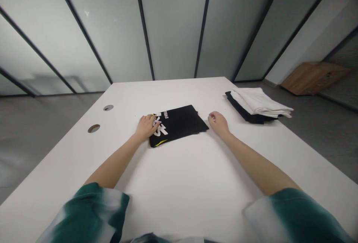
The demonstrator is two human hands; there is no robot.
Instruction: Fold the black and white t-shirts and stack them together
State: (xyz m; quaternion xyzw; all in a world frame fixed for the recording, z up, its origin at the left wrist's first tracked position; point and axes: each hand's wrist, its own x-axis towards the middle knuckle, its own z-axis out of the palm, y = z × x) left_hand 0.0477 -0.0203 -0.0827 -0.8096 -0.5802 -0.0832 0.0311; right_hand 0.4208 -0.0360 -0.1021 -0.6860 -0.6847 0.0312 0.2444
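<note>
A folded black shirt (181,123) lies flat in the middle of the table, with white lettering and a small yellow streak on its left part. My left hand (147,126) rests on its left edge, fingers spread over the lettering and covering some of it. Just off the shirt's right edge is my right hand (219,123), its fingers curled in and nothing visible in them. A small gap separates that hand from the cloth.
At the right edge of the white table (184,191), folded white cloth (260,101) lies on folded black cloth (242,110). Two round holes (94,128) pierce the tabletop at left. Frosted glass panels stand behind, and a wooden cabinet (313,77) is at the far right.
</note>
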